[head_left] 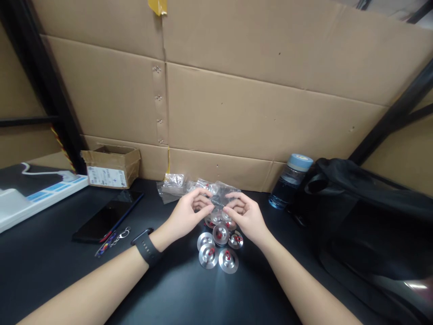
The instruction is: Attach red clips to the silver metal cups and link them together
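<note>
My left hand (190, 213) and my right hand (244, 215) meet over the black table (47, 266), both pinching a small clear plastic bag (219, 193) between thumbs and fingers. Just below the hands lies a cluster of several small silver metal discs with red centres (219, 247). More clear plastic bags (173, 186) lie behind the hands, near the cardboard wall. A black watch (147, 246) is on my left wrist.
A black phone (107, 215) with a pen and keys lies at left, with a small open cardboard box (111, 166) behind it and a white device (30, 193) at far left. A water bottle (290, 181) and a black bag (365, 216) stand at right.
</note>
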